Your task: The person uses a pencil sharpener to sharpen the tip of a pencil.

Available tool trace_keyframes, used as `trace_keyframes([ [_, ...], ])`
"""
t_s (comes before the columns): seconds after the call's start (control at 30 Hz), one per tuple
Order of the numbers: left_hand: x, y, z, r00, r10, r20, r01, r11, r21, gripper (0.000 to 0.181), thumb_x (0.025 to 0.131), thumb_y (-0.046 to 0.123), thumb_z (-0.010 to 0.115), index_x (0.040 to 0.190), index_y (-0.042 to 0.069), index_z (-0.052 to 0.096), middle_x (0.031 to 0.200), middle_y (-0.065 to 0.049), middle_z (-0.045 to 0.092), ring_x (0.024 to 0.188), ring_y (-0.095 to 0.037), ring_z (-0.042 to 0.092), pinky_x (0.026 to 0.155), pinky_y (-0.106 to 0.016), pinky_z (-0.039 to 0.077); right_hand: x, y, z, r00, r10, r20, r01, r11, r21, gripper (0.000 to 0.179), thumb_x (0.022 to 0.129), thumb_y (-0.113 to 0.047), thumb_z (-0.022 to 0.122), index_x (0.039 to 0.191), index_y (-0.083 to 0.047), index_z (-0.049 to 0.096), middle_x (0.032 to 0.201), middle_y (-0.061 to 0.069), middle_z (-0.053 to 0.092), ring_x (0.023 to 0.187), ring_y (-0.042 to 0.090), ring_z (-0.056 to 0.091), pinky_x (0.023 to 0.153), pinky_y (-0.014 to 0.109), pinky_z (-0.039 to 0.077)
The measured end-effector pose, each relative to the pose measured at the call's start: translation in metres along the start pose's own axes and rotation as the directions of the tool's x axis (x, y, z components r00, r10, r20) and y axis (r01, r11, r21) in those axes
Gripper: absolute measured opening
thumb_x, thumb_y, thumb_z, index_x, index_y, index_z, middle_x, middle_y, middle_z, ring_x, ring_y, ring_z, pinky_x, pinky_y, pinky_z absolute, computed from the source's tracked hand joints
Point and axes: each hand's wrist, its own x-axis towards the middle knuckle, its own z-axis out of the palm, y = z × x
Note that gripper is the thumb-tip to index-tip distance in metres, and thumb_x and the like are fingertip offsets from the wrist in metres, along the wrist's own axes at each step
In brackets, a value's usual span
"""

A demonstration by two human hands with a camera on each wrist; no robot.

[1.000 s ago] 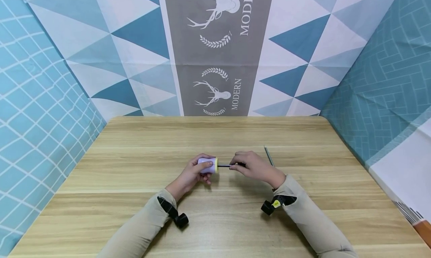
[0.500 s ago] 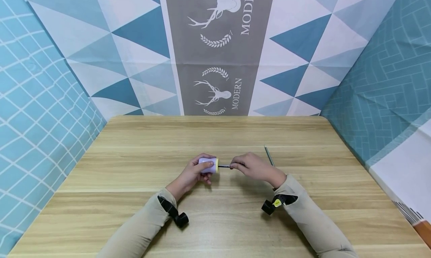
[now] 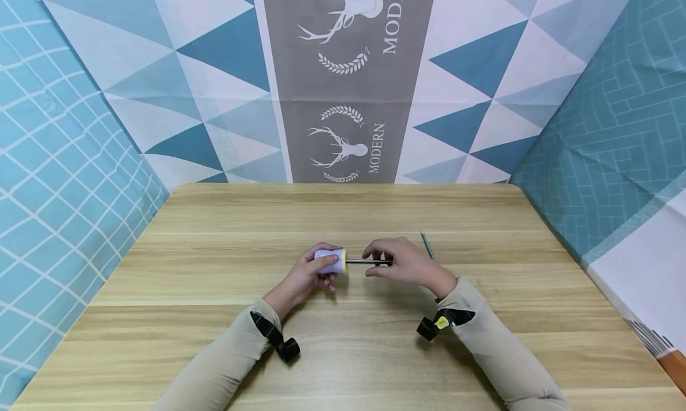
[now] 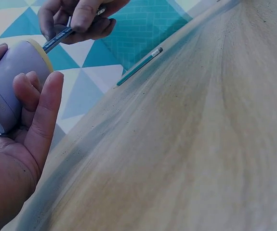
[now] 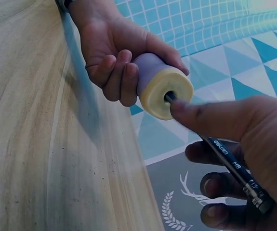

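Observation:
My left hand [image 3: 305, 279] grips a lilac pencil sharpener [image 4: 20, 72], which lies sideways with its yellow end [image 5: 157, 91] facing right. A dark pencil [image 3: 360, 261] stands with its tip inside the hole of that end; the tip is hidden. My right hand [image 3: 404, 263] has its fingers loosely curled round the pencil's outer part. Thumb and forefinger look spread apart above and below it in the head view. In the right wrist view the blurred thumb [image 5: 210, 118] crosses in front of the pencil, close to the hole.
Beyond my right hand, a second, greenish pencil [image 3: 427, 246] lies on the wooden table [image 3: 241, 220]. Patterned cloth [image 3: 343, 83] hangs behind the table's back edge and along both sides.
My right thumb and fingers have spread from a closer pinch on the pencil, and more of its length shows. The left hand holds the sharpener nearly still.

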Motion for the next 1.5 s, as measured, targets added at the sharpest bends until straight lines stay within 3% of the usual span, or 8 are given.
trace_keyframes([
  [0.33,0.000,0.001,0.001,1.000,-0.005,-0.005,0.005,1.000,-0.005,0.019,0.094,0.009,0.057,0.105,0.023,0.065,0.073,-0.009,0.058,0.055,-0.013,0.056,0.054,-0.031,0.061,-0.001,0.000,-0.001,0.997,-0.066,-0.049,0.067,0.998,0.021,0.010,0.089,-0.007,0.074,0.099,-0.006,0.075,0.092,0.000,0.073,0.075,0.004,0.062,0.061,0.023,0.054],
  [0.5,0.000,0.000,0.001,1.000,-0.011,-0.005,0.011,1.000,-0.003,0.019,0.094,0.010,0.058,0.106,0.023,0.066,0.073,-0.009,0.058,0.055,-0.013,0.057,0.053,-0.030,0.060,-0.002,0.001,-0.003,0.997,-0.073,-0.004,0.073,0.995,0.065,0.010,0.092,-0.006,0.070,0.101,-0.003,0.073,0.089,0.004,0.074,0.069,0.007,0.063,0.055,0.021,0.051],
  [0.67,-0.001,-0.001,0.001,1.000,-0.009,0.003,0.009,1.000,-0.003,0.019,0.094,0.010,0.059,0.107,0.022,0.067,0.072,-0.009,0.058,0.055,-0.013,0.056,0.053,-0.030,0.060,-0.003,0.002,-0.006,0.997,-0.055,0.062,0.048,0.992,0.116,0.012,0.095,-0.006,0.066,0.103,0.000,0.072,0.084,0.010,0.072,0.062,0.019,0.064,0.048,0.020,0.048],
  [0.93,-0.001,-0.003,-0.001,1.000,-0.008,0.028,0.008,1.000,-0.001,0.022,0.095,0.009,0.059,0.109,0.024,0.067,0.076,-0.010,0.058,0.059,-0.014,0.058,0.053,-0.030,0.060,-0.005,0.002,-0.012,0.987,-0.009,0.163,-0.015,0.989,0.145,0.016,0.099,-0.010,0.061,0.106,0.001,0.071,0.073,0.004,0.066,0.049,0.001,0.048,0.041,0.023,0.047],
  [1.07,-0.002,-0.003,0.000,0.999,0.002,0.039,-0.002,1.000,0.001,0.022,0.094,0.009,0.058,0.109,0.024,0.067,0.076,-0.010,0.058,0.059,-0.014,0.058,0.054,-0.030,0.060,-0.005,0.001,-0.014,0.983,-0.003,0.185,-0.022,0.991,0.134,0.017,0.100,-0.010,0.058,0.105,0.001,0.070,0.072,-0.001,0.066,0.048,0.001,0.048,0.042,0.024,0.048],
  [1.5,-0.001,-0.001,-0.001,0.999,0.019,0.029,-0.019,1.000,-0.009,0.022,0.096,0.009,0.054,0.106,0.025,0.066,0.074,-0.007,0.058,0.056,-0.012,0.057,0.054,-0.030,0.060,-0.007,0.002,-0.022,0.978,0.024,0.207,-0.048,0.993,0.111,0.015,0.101,-0.008,0.056,0.105,0.000,0.068,0.072,-0.001,0.066,0.048,0.003,0.048,0.044,0.025,0.049],
])
